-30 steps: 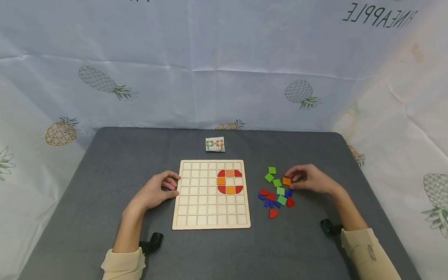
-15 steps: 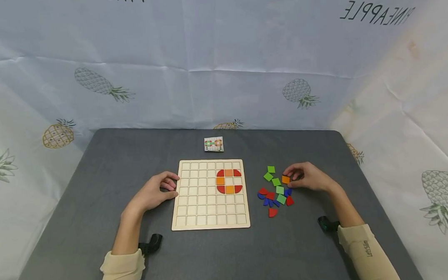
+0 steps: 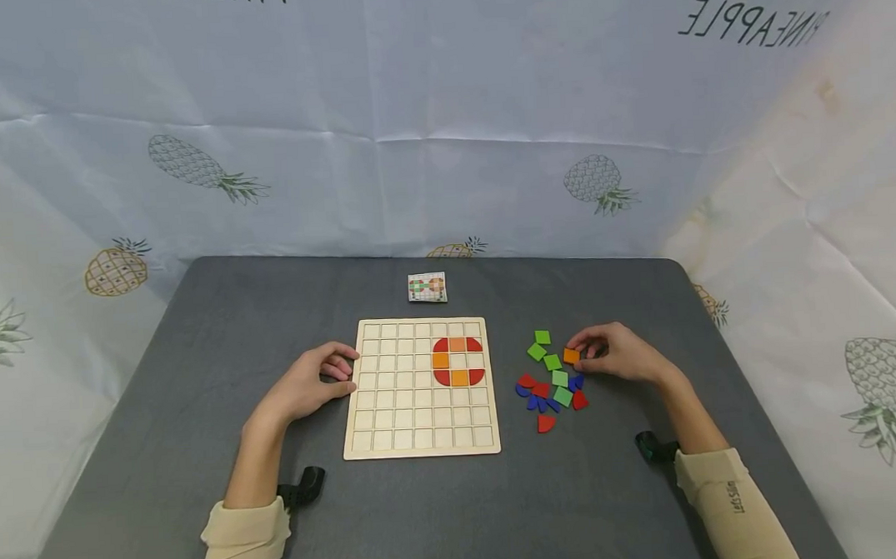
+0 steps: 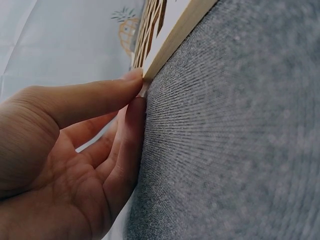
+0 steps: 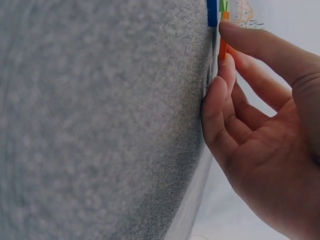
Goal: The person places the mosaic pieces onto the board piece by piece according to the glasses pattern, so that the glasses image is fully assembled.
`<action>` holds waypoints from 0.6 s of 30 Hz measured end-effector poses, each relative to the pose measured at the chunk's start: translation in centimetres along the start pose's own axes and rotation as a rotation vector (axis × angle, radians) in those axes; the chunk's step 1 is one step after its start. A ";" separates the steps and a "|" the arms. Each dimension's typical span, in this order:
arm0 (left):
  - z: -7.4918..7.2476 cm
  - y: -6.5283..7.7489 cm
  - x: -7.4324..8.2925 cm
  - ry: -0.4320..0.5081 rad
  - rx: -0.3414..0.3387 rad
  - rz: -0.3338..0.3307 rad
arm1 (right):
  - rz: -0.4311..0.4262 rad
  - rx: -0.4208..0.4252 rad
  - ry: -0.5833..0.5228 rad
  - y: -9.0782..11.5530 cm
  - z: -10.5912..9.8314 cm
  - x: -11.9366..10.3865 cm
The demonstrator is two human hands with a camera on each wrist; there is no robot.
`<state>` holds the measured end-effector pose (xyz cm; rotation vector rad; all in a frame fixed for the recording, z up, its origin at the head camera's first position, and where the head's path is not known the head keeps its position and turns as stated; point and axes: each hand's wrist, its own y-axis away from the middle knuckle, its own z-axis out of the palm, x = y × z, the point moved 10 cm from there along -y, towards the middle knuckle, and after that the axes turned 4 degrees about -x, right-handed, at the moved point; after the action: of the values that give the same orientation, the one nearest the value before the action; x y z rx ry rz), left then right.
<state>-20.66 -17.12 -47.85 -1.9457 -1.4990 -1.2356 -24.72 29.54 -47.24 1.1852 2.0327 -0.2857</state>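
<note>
A wooden grid board (image 3: 401, 398) lies on the dark grey table. Red rounded pieces (image 3: 476, 377) and orange squares (image 3: 459, 377) form a ring pattern in its upper right cells, with a bare cell at the ring's right side. At the board's left edge my left hand (image 3: 313, 384) holds it with thumb and fingertips; the left wrist view shows the thumb (image 4: 100, 97) at the edge. My right hand (image 3: 618, 354) pinches an orange square tile (image 3: 571, 356) between thumb and fingers, beside the loose pieces. That tile (image 5: 224, 40) shows edge-on in the right wrist view.
Loose green squares (image 3: 553, 362), red rounded pieces (image 3: 546, 424) and small blue pieces (image 3: 576, 382) lie scattered right of the board. A small printed pattern card (image 3: 427, 288) lies behind it. A pineapple-print cloth (image 3: 384, 199) hangs behind the table.
The view has shifted slightly. Both hands stay almost where they were, the left at the board's edge and the right on the orange tile.
</note>
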 end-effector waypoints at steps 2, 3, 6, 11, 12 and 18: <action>0.0 0.0 0.0 0.000 0.000 0.001 | -0.003 0.012 -0.003 0.0 -0.1 -0.1; 0.0 0.0 0.0 -0.001 0.000 0.002 | -0.004 0.019 -0.005 0.1 -0.2 -0.2; 0.1 -0.1 0.0 -0.008 0.000 0.004 | -0.011 0.043 -0.008 0.1 -0.3 -0.6; 0.1 -0.1 0.0 -0.014 0.004 -0.004 | -0.030 0.072 -0.013 -0.2 -0.1 -1.6; 0.1 -0.1 0.0 -0.015 0.005 -0.005 | -0.035 0.074 -0.018 -0.3 -0.1 -1.8; 0.2 0.0 -0.2 -0.019 0.003 -0.006 | -0.080 0.090 -0.081 -0.8 0.3 -3.0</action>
<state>-20.61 -17.07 -48.09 -1.9573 -1.5159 -1.2203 -24.35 27.04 -45.46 1.1299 2.0177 -0.4613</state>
